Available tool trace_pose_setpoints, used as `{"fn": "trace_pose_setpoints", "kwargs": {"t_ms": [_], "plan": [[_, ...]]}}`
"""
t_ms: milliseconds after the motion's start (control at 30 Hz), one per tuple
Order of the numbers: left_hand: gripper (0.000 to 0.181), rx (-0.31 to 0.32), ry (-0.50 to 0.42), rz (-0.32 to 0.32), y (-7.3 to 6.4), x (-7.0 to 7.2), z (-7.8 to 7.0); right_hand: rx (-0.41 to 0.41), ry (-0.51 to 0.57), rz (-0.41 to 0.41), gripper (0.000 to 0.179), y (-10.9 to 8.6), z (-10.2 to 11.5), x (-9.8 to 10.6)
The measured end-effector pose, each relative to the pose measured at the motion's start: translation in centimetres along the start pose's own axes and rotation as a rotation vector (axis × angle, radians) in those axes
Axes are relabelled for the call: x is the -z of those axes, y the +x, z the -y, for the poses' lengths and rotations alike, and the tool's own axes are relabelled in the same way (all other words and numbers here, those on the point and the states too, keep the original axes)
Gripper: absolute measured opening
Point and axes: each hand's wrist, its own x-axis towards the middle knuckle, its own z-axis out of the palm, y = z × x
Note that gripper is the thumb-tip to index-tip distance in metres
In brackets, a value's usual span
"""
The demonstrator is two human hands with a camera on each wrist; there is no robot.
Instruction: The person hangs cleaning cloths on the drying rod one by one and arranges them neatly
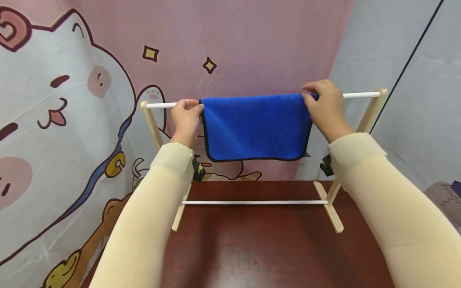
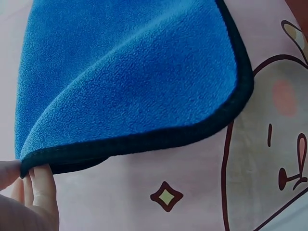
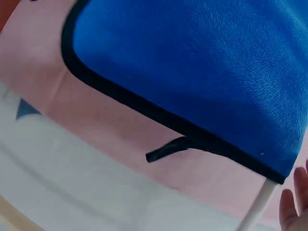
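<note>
A blue towel [image 1: 255, 128] with black edging hangs folded over the white top rod [image 1: 360, 95] of a wooden rack. At the towel's upper left corner, my left hand [image 1: 185, 120] pinches the edge between thumb and fingers. In the left wrist view the left fingers [image 2: 44, 187] lie against the black trim. By the upper right corner is my right hand [image 1: 327, 106], thumb and fingers apart. The right wrist view shows its fingertips [image 3: 301, 185] just beside the towel's folded edge, not gripping it. A black strap [image 3: 166, 148] sticks out from the towel's side.
The rack's wooden feet [image 1: 328, 206] stand on a dark red-brown table [image 1: 245, 248], joined by a lower white rod [image 1: 252, 203]. Behind hangs a pink and white cartoon curtain [image 1: 259, 48]. Wooden posts [image 1: 372, 110] flank the towel.
</note>
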Motion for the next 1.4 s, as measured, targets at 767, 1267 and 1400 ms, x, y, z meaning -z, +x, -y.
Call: {"fn": "trace_pose_setpoints", "kwargs": {"t_ms": [767, 1267, 1400], "plan": [[0.020, 0.117, 0.145, 0.135, -0.7, 1.4, 3.0, -0.474, 0.416, 0.107, 0.030, -3.3, -4.6, -0.6], [0.008, -0.006, -0.014, 0.047, -0.1, 0.6, 1.8, -0.542, 0.586, 0.038, 0.009, -2.7, -4.0, 0.2], [0.007, -0.021, -0.062, 0.009, -0.2, -0.1, 1.4, -0.575, 0.641, 0.015, 0.009, -1.7, -3.4, 0.9]]}}
